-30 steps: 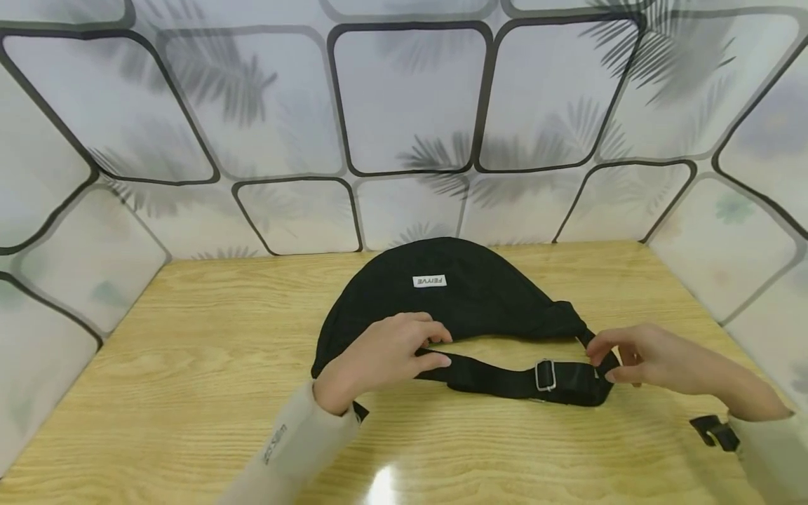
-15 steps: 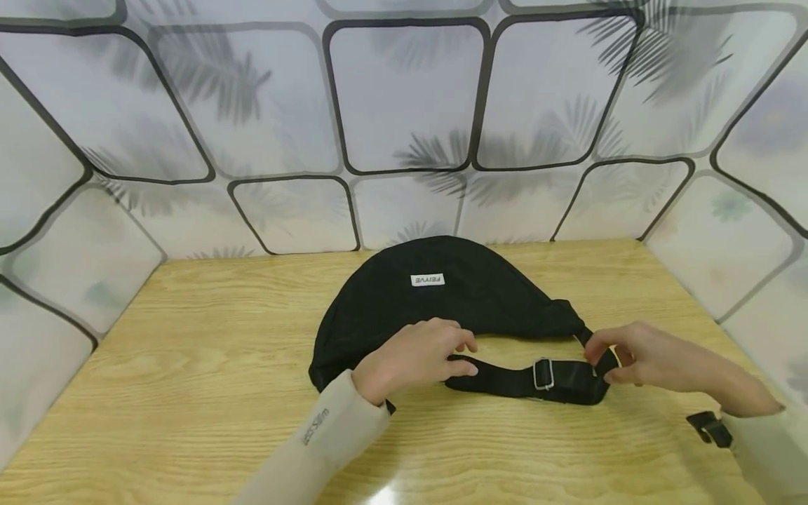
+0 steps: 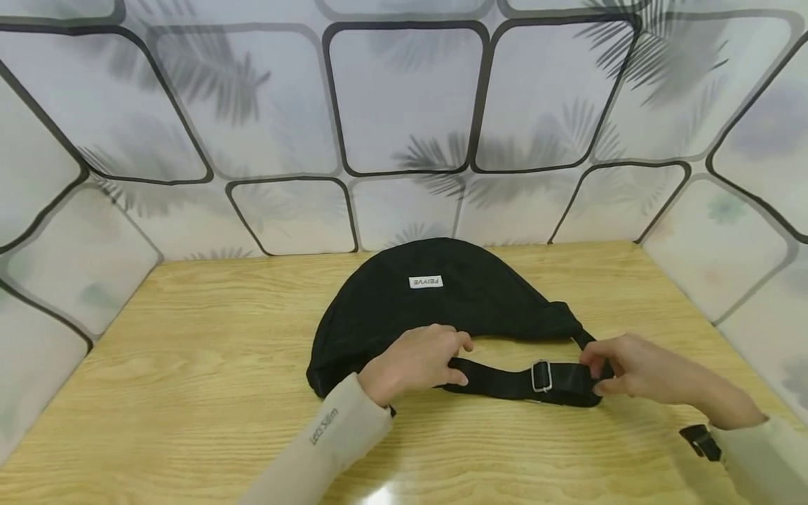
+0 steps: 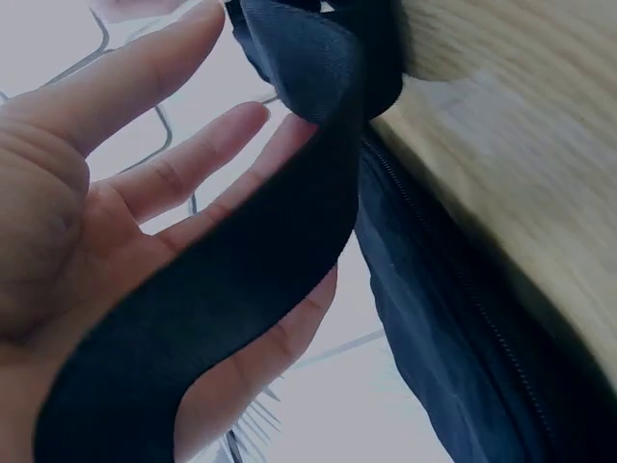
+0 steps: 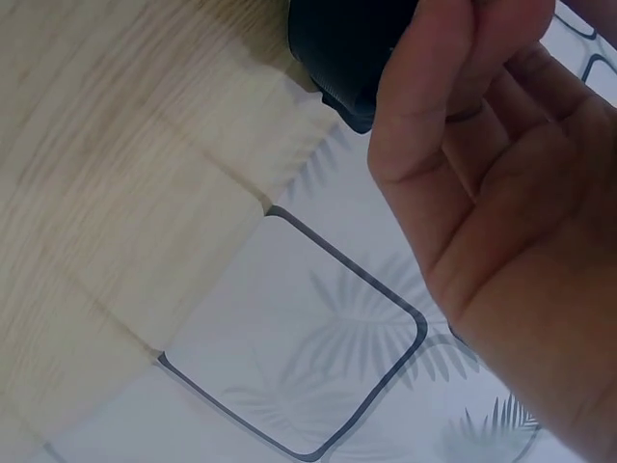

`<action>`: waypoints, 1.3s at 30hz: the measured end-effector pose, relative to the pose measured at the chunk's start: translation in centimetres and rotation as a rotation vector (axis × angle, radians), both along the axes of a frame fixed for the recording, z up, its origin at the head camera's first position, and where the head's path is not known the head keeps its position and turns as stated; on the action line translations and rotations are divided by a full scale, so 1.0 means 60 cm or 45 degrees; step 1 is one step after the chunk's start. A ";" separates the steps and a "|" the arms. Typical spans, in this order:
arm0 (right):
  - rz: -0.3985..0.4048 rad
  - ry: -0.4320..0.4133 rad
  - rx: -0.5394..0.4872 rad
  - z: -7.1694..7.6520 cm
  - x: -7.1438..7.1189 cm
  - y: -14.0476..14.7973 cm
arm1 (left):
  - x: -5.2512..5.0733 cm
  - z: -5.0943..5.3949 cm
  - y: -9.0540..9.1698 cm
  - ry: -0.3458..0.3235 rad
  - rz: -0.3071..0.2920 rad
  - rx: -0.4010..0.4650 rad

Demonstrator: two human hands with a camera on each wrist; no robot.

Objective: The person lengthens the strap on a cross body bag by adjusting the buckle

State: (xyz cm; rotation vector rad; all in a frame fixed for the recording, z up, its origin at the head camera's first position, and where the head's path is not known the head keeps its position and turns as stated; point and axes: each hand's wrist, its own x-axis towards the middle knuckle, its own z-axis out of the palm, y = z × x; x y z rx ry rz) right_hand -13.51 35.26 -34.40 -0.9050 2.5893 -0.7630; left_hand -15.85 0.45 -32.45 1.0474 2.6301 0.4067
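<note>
A black half-moon waist bag (image 3: 435, 312) with a small white label lies flat on the table. Its black strap (image 3: 495, 381) runs along the near side and carries a metal slider buckle (image 3: 541, 376). My left hand (image 3: 416, 361) is at the strap's left part, thumb and fingers apart. In the left wrist view the strap (image 4: 260, 251) crosses in front of the palm and loosely bent fingers, beside the zipped bag edge (image 4: 463, 309). My right hand (image 3: 644, 372) pinches the folded strap at its right end; in the right wrist view the fingers partly hide the strap (image 5: 342, 48).
The wooden table (image 3: 208, 351) extends on both sides of the bag. A patterned pale backdrop (image 3: 404, 105) stands behind and along the sides. A black buckle-like strap piece (image 3: 701, 442) sits at my right cuff.
My left hand has moved right along the strap, its fingers staying apart. My right hand has shifted slightly left, onto the strap's end fold. The bag stays nearly in place.
</note>
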 end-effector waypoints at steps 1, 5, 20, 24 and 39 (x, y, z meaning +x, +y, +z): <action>-0.001 0.013 -0.001 -0.002 0.000 -0.001 | 0.001 -0.001 0.000 0.007 0.001 -0.013; -0.004 0.094 0.017 -0.007 0.001 -0.003 | 0.003 -0.006 0.000 0.017 0.005 -0.032; -0.032 0.183 0.117 -0.011 0.001 -0.004 | 0.005 -0.021 -0.005 -0.046 -0.045 -0.054; -0.032 0.219 0.128 -0.014 0.000 0.001 | 0.006 -0.025 -0.012 -0.060 -0.045 -0.040; -0.252 0.443 0.305 -0.021 -0.011 0.058 | 0.010 -0.037 -0.049 -0.225 0.034 0.217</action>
